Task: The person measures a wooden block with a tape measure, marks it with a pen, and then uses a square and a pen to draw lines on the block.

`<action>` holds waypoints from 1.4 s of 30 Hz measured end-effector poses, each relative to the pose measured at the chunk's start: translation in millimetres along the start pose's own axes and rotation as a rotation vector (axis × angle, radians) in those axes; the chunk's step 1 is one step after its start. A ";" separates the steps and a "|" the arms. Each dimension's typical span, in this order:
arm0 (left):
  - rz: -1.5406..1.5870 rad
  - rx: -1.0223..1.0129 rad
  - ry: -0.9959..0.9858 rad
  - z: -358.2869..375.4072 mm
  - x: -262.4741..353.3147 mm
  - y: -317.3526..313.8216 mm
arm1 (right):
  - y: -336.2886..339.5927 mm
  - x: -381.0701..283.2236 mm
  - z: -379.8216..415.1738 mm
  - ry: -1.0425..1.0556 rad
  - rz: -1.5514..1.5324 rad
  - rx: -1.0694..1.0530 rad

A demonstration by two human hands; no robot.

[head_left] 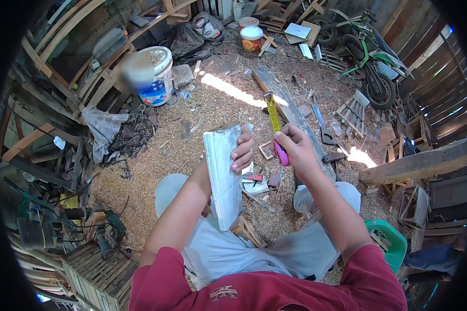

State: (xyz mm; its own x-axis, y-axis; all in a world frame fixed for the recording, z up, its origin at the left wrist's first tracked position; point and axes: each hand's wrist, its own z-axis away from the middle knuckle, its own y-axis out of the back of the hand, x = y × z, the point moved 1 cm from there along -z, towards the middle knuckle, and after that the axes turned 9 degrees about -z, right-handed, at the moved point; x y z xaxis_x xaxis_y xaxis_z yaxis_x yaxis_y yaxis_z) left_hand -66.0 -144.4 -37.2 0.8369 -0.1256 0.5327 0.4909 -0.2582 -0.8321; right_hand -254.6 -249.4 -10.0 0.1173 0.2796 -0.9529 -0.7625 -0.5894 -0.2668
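My left hand (243, 151) grips a white-painted wooden board (221, 176), its fingers wrapped over the right edge. The board stands tilted upright above my lap. In my right hand (296, 147) is a tape measure (280, 154) with a pink case. A short length of its yellow blade (273, 115) sticks out upward, away from me, to the right of the board and apart from it. The blade's end hook shows at the top. The palm side of my left hand is hidden behind the board.
A handsaw (321, 124) and a hammer (333, 157) lie near a long plank (275, 93) on the shaving-covered floor. A green basin (394, 241) is at my right, a white bucket (161, 78) at the upper left. A motorbike (371, 62) stands at the back right.
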 end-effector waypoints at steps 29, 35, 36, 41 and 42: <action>-0.538 1.232 -0.308 5.2 -2.3 29.4 | -4.3 26.4 8.8 -0.145 0.084 -0.071; -0.882 1.299 -0.414 5.2 -11.2 45.3 | -6.3 28.8 9.2 -0.198 0.113 -0.038; -0.889 1.272 -0.402 5.1 -9.3 34.5 | -6.9 28.8 10.0 -0.205 0.115 -0.033; -1.069 1.301 -0.354 3.9 -12.6 22.5 | -8.7 21.7 12.2 -0.272 0.054 -0.060; -1.039 1.288 -0.362 3.1 -12.7 17.7 | -8.7 21.3 12.2 -0.294 0.037 -0.057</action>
State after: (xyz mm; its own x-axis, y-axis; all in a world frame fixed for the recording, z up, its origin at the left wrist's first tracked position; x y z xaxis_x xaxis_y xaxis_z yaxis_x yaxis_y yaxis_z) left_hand -67.2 -144.5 -59.1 -0.0231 -0.1603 0.9868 0.5397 0.8289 0.1473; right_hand -253.2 -229.1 -26.2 -0.1055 0.4597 -0.8818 -0.7247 -0.6428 -0.2484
